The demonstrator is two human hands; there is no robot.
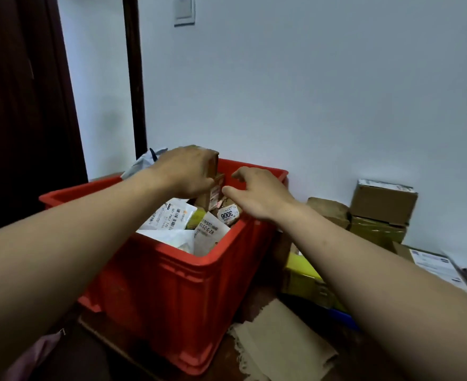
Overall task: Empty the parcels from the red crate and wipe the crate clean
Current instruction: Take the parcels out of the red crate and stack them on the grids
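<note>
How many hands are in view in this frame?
2. The left hand grips a small brown box above the red crate; the right hand hovers open just right of it, over the parcels. Neither is hidden.

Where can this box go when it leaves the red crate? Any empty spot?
The flat cardboard sheet on the floor, between the red crate and the yellow box, looks bare. The crate is packed, and boxes crowd the wall on the right.
</note>
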